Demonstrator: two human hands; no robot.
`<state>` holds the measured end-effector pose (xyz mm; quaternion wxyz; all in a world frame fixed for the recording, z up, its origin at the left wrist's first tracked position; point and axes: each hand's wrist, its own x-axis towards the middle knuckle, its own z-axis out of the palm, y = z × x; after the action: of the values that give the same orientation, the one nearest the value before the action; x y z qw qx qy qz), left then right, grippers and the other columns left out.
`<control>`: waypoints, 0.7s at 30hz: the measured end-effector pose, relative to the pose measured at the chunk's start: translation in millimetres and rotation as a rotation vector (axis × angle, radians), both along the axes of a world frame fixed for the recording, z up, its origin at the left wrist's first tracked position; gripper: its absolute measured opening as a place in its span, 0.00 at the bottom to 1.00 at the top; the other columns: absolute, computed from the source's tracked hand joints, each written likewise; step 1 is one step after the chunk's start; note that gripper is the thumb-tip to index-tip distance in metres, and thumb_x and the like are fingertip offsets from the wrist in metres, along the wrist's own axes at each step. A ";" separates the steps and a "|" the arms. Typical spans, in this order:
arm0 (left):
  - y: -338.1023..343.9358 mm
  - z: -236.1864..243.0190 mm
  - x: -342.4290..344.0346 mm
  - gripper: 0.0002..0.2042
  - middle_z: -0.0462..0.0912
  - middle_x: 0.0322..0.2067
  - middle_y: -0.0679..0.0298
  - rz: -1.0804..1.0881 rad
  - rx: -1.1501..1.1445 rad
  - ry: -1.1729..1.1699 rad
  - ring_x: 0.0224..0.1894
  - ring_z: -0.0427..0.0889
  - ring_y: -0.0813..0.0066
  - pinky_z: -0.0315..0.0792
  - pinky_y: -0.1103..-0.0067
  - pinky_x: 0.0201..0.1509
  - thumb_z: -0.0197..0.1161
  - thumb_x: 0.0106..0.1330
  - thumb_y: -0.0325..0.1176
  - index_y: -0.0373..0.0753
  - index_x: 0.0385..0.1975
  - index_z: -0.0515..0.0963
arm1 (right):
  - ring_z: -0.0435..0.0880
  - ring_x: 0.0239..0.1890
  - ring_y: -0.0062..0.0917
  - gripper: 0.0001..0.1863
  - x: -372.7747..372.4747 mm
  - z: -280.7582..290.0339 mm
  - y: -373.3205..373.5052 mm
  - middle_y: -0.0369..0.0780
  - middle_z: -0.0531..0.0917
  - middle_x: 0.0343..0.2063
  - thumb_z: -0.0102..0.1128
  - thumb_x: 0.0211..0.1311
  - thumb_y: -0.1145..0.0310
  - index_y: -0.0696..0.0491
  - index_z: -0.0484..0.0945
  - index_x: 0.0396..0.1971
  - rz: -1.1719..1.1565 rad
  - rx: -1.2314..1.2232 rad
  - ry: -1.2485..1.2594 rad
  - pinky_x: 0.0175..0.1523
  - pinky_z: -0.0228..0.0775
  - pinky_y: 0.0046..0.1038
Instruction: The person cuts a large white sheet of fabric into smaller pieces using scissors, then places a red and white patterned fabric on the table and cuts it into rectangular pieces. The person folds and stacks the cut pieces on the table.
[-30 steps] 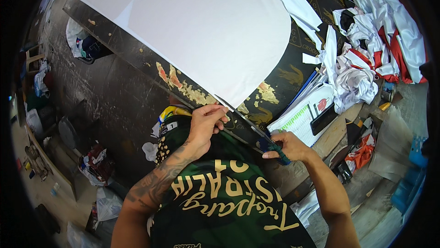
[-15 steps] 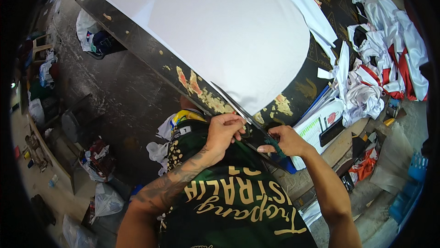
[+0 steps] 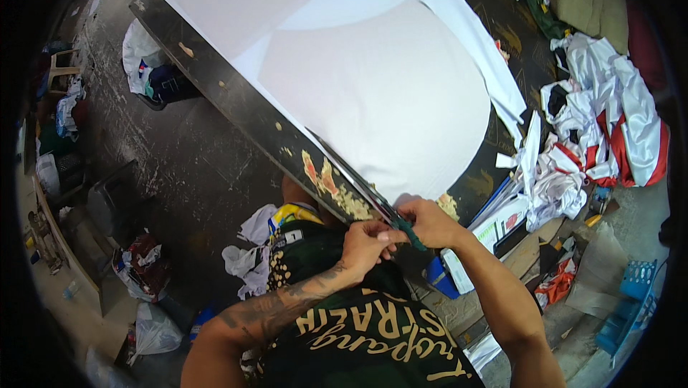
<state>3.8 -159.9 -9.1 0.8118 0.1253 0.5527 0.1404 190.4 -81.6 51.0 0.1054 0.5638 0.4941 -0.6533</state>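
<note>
Lettering in pale gold, upside down from where we look, runs in a flowing script and block capitals across the dark green shirt. On the dark surface we make out gold printed emblems (animal shapes, faint towards the right), and the papers by the right forearm carry a green-marked column and small print too fine for us to follow. We also see a small white patch with a dark mark on the clothing.

White fabric lies on the surface just beyond the hands, its nearest corner close to the right knuckles. Our right hand closes around the green-wrapped handles of the scissors, whose long blades point up and left along the fabric's near edge. Our left hand sits just beside the handles, its fingertips drawn together near the right hand; we cannot tell whether they pinch anything. Further right, well apart from both hands, we see a crumpled heap of white and red cloth.
</note>
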 end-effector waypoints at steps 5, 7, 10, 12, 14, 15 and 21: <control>-0.1 -2.8 0.8 0.11 0.89 0.27 0.67 -0.040 -0.006 -0.008 0.23 0.85 0.81 0.72 0.83 0.22 0.73 0.70 0.36 0.35 0.43 0.88 | 0.86 0.31 0.31 0.39 -34.3 0.4 37.5 0.44 0.85 0.23 0.78 0.54 0.31 0.60 0.86 0.29 0.062 0.001 -0.080 0.42 0.78 0.33; 2.6 -0.6 -0.6 0.10 0.90 0.28 0.66 -0.075 -0.023 -0.003 0.23 0.85 0.81 0.72 0.83 0.21 0.70 0.73 0.33 0.34 0.44 0.87 | 0.87 0.30 0.32 0.39 -48.7 3.0 54.1 0.44 0.85 0.24 0.78 0.54 0.30 0.60 0.85 0.29 0.059 0.066 -0.025 0.42 0.79 0.34; 4.9 3.2 -4.0 0.09 0.90 0.30 0.64 -0.050 -0.036 -0.038 0.25 0.86 0.80 0.73 0.83 0.23 0.71 0.71 0.31 0.33 0.44 0.87 | 0.85 0.30 0.25 0.38 -65.7 12.1 68.4 0.42 0.86 0.25 0.77 0.57 0.33 0.61 0.88 0.35 0.093 0.013 -0.074 0.40 0.78 0.32; 5.8 2.2 -2.9 0.09 0.90 0.29 0.65 -0.083 -0.048 0.018 0.25 0.86 0.79 0.73 0.82 0.25 0.71 0.71 0.33 0.34 0.43 0.87 | 0.82 0.29 0.25 0.38 -75.2 10.8 78.1 0.40 0.84 0.24 0.78 0.57 0.32 0.60 0.89 0.32 0.035 -0.024 -0.063 0.40 0.76 0.33; 6.4 -0.5 0.5 0.09 0.90 0.29 0.65 -0.091 -0.054 0.022 0.25 0.86 0.79 0.74 0.82 0.26 0.71 0.71 0.33 0.34 0.42 0.87 | 0.81 0.29 0.25 0.38 -83.2 3.7 86.4 0.39 0.83 0.23 0.77 0.56 0.31 0.60 0.89 0.31 0.069 0.069 -0.048 0.39 0.75 0.33; 6.8 -1.4 1.6 0.09 0.90 0.29 0.64 -0.088 -0.049 0.009 0.25 0.86 0.79 0.74 0.81 0.26 0.71 0.71 0.34 0.34 0.42 0.87 | 0.79 0.27 0.22 0.37 -86.3 -0.6 87.4 0.36 0.81 0.21 0.79 0.55 0.32 0.59 0.87 0.28 0.110 0.177 -0.038 0.36 0.72 0.31; 53.2 41.5 -78.4 0.06 0.86 0.29 0.67 -0.118 0.091 -0.178 0.31 0.86 0.79 0.78 0.81 0.33 0.70 0.73 0.32 0.37 0.41 0.87 | 0.75 0.25 0.20 0.35 -90.8 -11.8 93.7 0.34 0.77 0.18 0.78 0.56 0.33 0.57 0.87 0.28 0.153 0.147 -0.068 0.33 0.69 0.30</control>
<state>-74.6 -106.7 32.4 0.8579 0.1814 0.4633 0.1280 99.6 12.1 39.1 0.1300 0.5523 0.5785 -0.5859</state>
